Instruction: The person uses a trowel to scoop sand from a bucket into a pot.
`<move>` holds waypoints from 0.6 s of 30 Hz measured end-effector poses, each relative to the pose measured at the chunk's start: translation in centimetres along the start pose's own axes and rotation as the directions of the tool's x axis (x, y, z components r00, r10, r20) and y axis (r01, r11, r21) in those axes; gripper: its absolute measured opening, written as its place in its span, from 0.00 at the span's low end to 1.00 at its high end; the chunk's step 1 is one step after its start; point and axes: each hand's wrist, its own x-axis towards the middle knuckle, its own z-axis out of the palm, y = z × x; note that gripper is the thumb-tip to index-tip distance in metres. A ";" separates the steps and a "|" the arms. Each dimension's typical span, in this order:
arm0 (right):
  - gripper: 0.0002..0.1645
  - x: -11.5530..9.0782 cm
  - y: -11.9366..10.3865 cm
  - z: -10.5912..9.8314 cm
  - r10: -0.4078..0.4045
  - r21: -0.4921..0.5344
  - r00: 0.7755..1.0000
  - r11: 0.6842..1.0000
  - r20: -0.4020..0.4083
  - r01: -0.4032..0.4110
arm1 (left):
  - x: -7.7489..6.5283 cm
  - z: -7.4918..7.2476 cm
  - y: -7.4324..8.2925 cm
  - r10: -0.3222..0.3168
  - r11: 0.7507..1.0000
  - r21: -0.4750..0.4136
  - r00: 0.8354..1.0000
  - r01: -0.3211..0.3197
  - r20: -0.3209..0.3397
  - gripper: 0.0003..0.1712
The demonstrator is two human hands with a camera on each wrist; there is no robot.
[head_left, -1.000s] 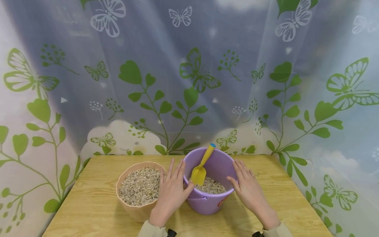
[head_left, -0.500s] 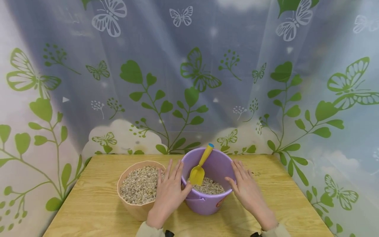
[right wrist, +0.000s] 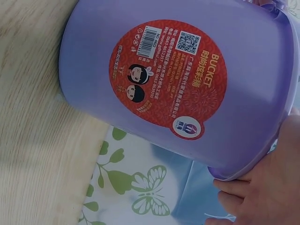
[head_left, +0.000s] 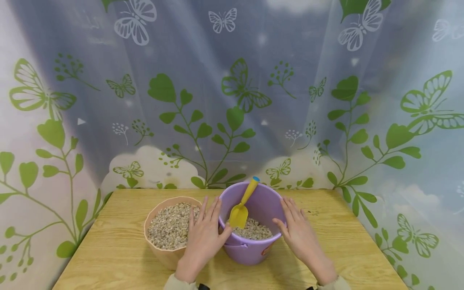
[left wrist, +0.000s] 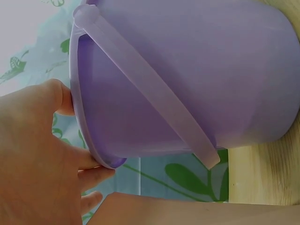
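Head view: the bucket (head_left: 248, 254), purple, stands upright on the table (head_left: 108, 249), right of the tub (head_left: 163, 257). Inside it, a shallow layer of gravel (head_left: 255, 231) covers the bottom, well below the rim. A yellow scoop (head_left: 244, 204) leans in there too, blade down, its blue-tipped handle rising past the far rim; whether the blade touches the gravel cannot be told.

Left hand (head_left: 206, 237) and right hand (head_left: 300, 235) lie on opposite sides of the bucket's rim, fingers extended and somewhat apart, none clasped round it. From the left wrist, thumb and fingertips touch the rim, and the bucket's bail (left wrist: 154, 93) slants down the outer wall. From the right wrist, fingers meet the rim near a round red label (right wrist: 164, 79) reading "BUCKET".

The tub, peach with a faceted rim, holds the same sort of gravel, filled nearly to the top. The left hand hides part of its right edge; whether they touch is unclear. Pale sleeves (head_left: 179, 282) show at both wrists. Behind the table hangs a curtain (head_left: 195, 52) printed with green leaves and butterflies.
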 end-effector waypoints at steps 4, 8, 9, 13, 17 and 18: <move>0.40 -0.1 -0.2 0.0 0.005 -0.005 1.000 1.000 0.007 -0.005 | -0.1 -0.1 -0.1 0.000 1.000 0.000 1.000 0.000 0.005 0.41; 0.40 -0.2 -0.3 0.0 0.015 0.005 1.000 1.000 0.017 -0.015 | -0.2 -0.1 -0.3 0.000 1.000 0.000 1.000 0.000 0.009 0.41; 0.40 -0.2 -0.4 0.0 0.015 0.007 1.000 1.000 0.016 -0.015 | -0.2 -0.2 -0.3 0.000 1.000 -0.002 1.000 0.000 0.009 0.41; 0.40 -0.3 -0.6 0.0 0.013 0.006 1.000 1.000 0.006 -0.013 | -0.4 -0.2 -0.4 0.000 1.000 -0.002 1.000 0.000 0.005 0.41; 0.41 -0.4 -0.8 0.1 0.011 -0.003 1.000 1.000 0.002 -0.011 | -0.6 -0.4 -0.5 -0.001 1.000 -0.001 1.000 0.001 0.004 0.41; 0.41 -0.4 -0.9 0.1 0.011 -0.003 1.000 1.000 0.002 -0.011 | -0.7 -0.4 -0.5 -0.001 1.000 -0.004 1.000 0.001 0.004 0.41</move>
